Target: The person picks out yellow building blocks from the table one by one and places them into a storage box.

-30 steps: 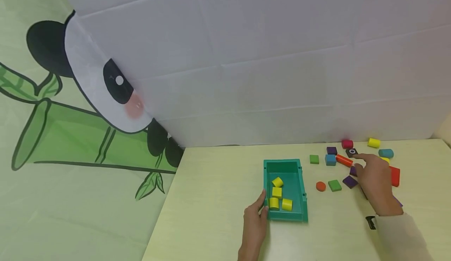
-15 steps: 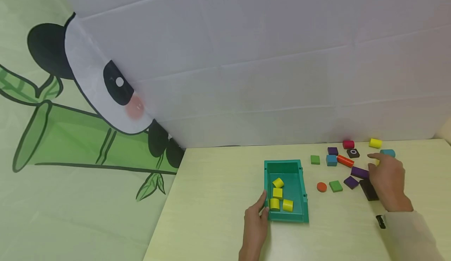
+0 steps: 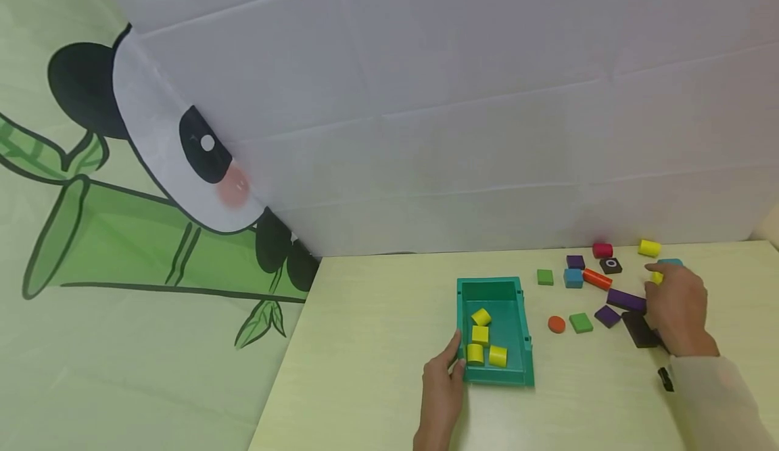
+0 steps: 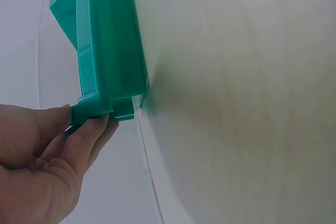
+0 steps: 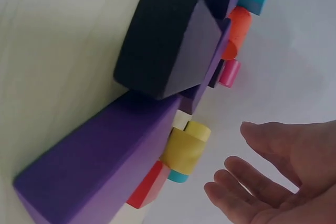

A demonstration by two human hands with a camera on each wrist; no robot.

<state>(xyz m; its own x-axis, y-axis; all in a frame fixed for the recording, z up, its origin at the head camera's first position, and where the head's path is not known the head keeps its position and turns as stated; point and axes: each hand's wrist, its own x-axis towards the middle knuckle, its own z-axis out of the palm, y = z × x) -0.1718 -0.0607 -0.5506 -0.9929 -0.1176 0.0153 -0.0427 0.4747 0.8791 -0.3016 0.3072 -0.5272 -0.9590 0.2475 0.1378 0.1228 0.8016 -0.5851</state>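
My left hand (image 3: 443,387) pinches the near left rim of a teal-green plastic bin (image 4: 118,35), thumb on one side and fingers on the other. Several yellow blocks (image 3: 480,335) lie inside the bin at its left. To the right, my right hand (image 3: 678,302) hovers over scattered coloured blocks, thumb and fingers apart with nothing between them. Just beyond its fingertips lies a yellow cylinder (image 5: 184,149), mostly covered by the hand in the head view. A red block (image 5: 148,184), seen in the right wrist view, is hidden under the hand from above.
Around the right hand lie a long purple block (image 3: 625,301), a black block (image 3: 639,329), a red cylinder (image 3: 597,278) and a blue cube (image 3: 573,278). Green squares (image 3: 581,322) and an orange disc (image 3: 556,324) sit nearer the bin. A pale cloth wall (image 3: 462,187) rises behind the table.
My right hand has moved rightward from the black piece with the white ring to the yellow cylinder, uncovering the purple and black blocks. The left hand stays on the bin.
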